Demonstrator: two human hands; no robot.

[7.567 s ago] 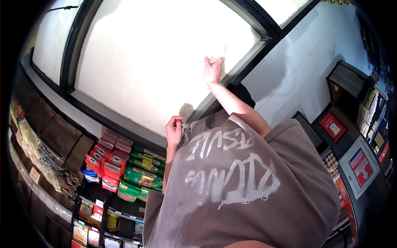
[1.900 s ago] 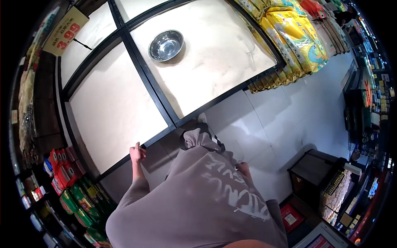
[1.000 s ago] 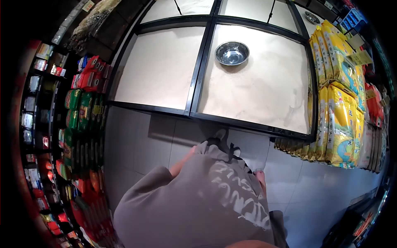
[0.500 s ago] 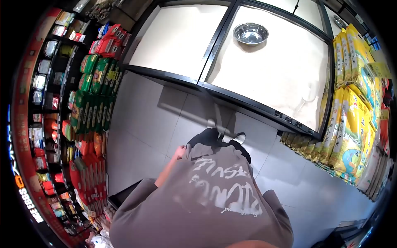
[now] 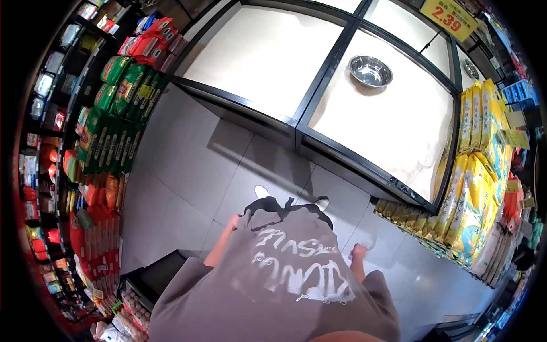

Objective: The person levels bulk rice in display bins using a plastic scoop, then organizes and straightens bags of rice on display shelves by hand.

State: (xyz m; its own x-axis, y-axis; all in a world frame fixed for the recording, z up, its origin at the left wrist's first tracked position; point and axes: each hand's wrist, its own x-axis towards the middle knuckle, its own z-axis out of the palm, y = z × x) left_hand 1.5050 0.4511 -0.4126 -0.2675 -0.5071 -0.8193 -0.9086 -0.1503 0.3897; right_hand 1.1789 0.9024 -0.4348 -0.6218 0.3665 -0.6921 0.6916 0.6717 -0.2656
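Observation:
My left hand [image 5: 233, 221] hangs beside the hem of the brown-grey shirt [image 5: 273, 285], its fingers mostly hidden by the cloth and too small to read. To the right of the shirt, my right hand [image 5: 358, 251] is low over the floor with its fingers closed. A pale, see-through thing shows at its fingertips, too faint to name. Neither hand touches the black-framed bins. A steel bowl [image 5: 370, 72] rests on the white, grain-like contents [image 5: 393, 114] of the right bin.
Another bin [image 5: 262, 54] adjoins on the left. Yellow bags [image 5: 476, 205] are stacked at the right, below a yellow price sign [image 5: 449, 18]. Shelves with green packs [image 5: 105, 137] and red packs line the left. A black box [image 5: 156, 276] stands at lower left, on grey floor tiles [image 5: 188, 154].
The view has turned and moved back from the bins. My right hand, earlier reaching over a bin with something white, is now low at my side. My left hand has left the bin's edge.

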